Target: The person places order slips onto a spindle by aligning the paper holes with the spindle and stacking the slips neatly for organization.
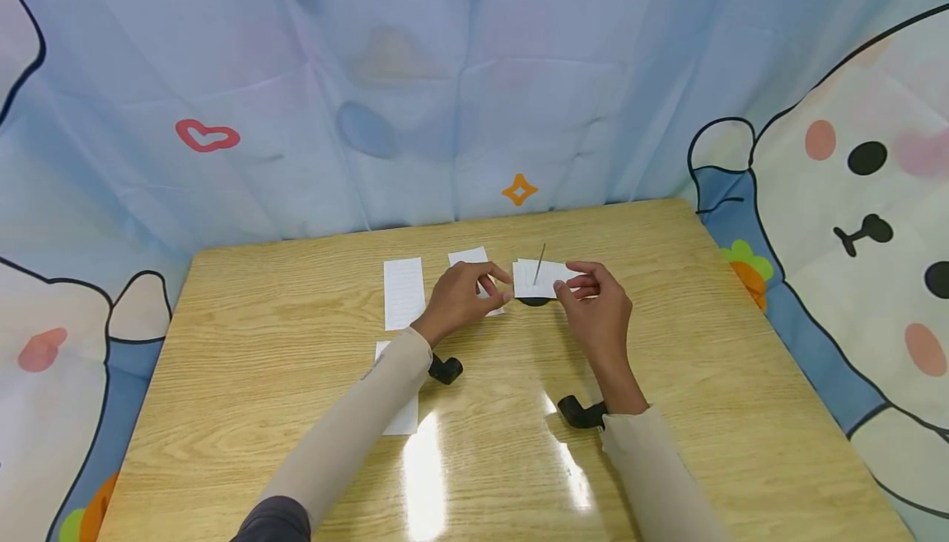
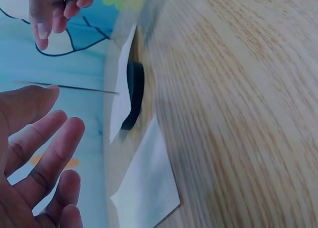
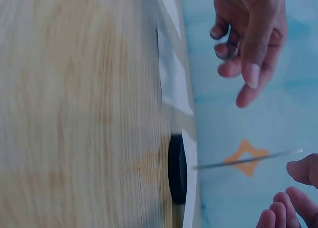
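Note:
A bill spike, its thin metal rod (image 1: 541,260) upright on a round black base (image 1: 535,302), stands toward the back of the table. White paper slips (image 1: 524,280) are pierced on it and lie low over the base. To the left of the rod is my left hand (image 1: 463,295), fingers spread and loosely bent with nothing between them. My right hand (image 1: 599,307) hovers at the right side of the spiked paper, its fingers relaxed and holding nothing. In the right wrist view, both the left hand (image 3: 258,34) and the right hand (image 3: 300,193) are above the paper, apart from it.
One loose lined slip (image 1: 404,295) lies left of my left hand. Another slip (image 1: 469,256) is partly hidden behind that hand, and more white paper (image 1: 404,418) shows beneath the left forearm. A patterned blue curtain (image 1: 415,97) hangs behind the wooden table (image 1: 296,320).

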Demonstrator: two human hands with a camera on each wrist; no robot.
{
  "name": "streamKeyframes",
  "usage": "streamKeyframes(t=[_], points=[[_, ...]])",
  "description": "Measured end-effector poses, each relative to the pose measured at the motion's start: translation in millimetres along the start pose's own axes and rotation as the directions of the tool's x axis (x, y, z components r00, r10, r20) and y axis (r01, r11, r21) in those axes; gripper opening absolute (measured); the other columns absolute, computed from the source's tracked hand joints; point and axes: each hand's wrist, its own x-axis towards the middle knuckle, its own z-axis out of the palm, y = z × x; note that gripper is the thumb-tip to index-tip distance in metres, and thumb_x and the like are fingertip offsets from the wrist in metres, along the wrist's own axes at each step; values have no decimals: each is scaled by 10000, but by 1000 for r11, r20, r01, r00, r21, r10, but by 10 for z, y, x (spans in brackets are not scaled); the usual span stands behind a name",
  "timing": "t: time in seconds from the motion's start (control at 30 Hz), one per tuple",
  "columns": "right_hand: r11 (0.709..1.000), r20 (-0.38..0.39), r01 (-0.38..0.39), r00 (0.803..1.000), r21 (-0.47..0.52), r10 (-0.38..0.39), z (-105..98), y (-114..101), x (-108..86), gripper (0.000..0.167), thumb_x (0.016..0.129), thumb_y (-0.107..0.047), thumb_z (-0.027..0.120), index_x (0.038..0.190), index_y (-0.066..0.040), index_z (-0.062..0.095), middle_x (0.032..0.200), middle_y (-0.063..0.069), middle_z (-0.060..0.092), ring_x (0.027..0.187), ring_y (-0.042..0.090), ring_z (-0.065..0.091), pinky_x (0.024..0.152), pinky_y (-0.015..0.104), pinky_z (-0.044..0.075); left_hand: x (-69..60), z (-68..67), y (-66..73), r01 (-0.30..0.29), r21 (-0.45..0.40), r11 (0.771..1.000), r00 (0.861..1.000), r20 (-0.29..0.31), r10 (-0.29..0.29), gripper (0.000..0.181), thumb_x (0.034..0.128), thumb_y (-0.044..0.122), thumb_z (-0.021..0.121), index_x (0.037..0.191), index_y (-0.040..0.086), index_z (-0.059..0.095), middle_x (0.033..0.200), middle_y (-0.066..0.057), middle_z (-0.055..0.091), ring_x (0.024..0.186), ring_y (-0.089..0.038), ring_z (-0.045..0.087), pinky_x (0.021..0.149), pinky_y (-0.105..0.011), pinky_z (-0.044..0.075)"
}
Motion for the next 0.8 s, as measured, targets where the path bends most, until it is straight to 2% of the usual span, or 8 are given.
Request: streamKeyframes(t=[0.13,0.27,0.4,0.5,0.6,0.8], points=[[999,11,18,1000,32,-18,62,-66,-99,326,944,-153,810,1257,-94,740,958,114,731,822,163,620,699,106,469,-48,-54,-2,-11,-4,1000,1000,-9,11,231,986,263,784,1194,163,791,885,9,796,859,-243,640,908,-421,513],[998,44,12,999,68,-15,125,-90,-189,349,943,-128,804,1277,-65,723,957,115,718,833,182,618,697,98,470,-92,-110,-15,-7,-14,1000,1000,-9,7,236,976,255,795,1191,158,787,878,8,795,929,-270,646,1129,-508,437],[996,69,-8,998,93,2,179,-97,-274,338,936,-123,799,1264,-83,726,947,91,716,829,169,625,696,109,489,-143,-156,-45,0,-10,1000,1000,3,1,256,967,272,806,1197,161,786,894,13,789,971,-261,653,1064,-446,485],[995,78,-23,997,99,15,229,-88,-324,340,923,-119,809,1254,-92,733,946,88,722,825,160,630,694,104,494,-189,-183,-79,9,-9,1000,1000,17,-8,268,963,276,810,1204,164,784,927,9,784,1017,-299,665,923,-401,514],[994,92,-32,995,103,22,275,-83,-376,359,914,-107,820,1260,-74,731,957,96,720,830,169,631,699,97,489,-240,-210,-108,23,-15,1000,999,26,-23,266,959,268,816,1202,163,784,956,-2,780,1044,-335,660,915,-397,512],[994,118,-26,993,106,13,332,-118,-485,362,906,-100,828,1253,-67,729,970,90,710,835,178,635,706,109,492,-331,-251,-171,31,-20,999,999,27,-30,272,951,274,826,1197,166,783,966,17,773,1024,-281,634,913,-373,494]])
